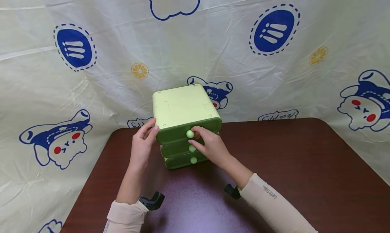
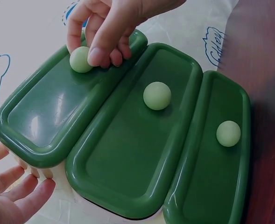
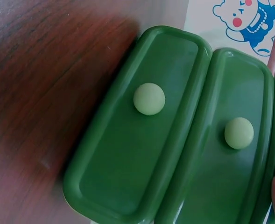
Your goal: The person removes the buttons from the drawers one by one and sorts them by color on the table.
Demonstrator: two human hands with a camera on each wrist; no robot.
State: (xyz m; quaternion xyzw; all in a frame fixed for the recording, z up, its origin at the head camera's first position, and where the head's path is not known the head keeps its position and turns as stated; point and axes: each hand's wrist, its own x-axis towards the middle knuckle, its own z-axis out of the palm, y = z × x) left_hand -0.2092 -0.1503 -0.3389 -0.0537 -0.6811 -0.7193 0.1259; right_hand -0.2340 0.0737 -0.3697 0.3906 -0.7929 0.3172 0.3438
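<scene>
A small chest of three drawers has a pale green body and dark green fronts, each with a round light green knob. At the top drawer's knob, my right hand has its thumb and index finger on either side, pinching it. My left hand is at the chest's upper left edge, its fingers extended along the side in the left wrist view. The middle knob and the bottom knob are untouched. All three drawer fronts look closed. In the right wrist view, the top drawer is mostly cut off.
The chest stands toward the back of a dark brown wooden table. A white cloth with blue cartoon prints hangs behind and beside the table. Black wrist devices show by both cuffs.
</scene>
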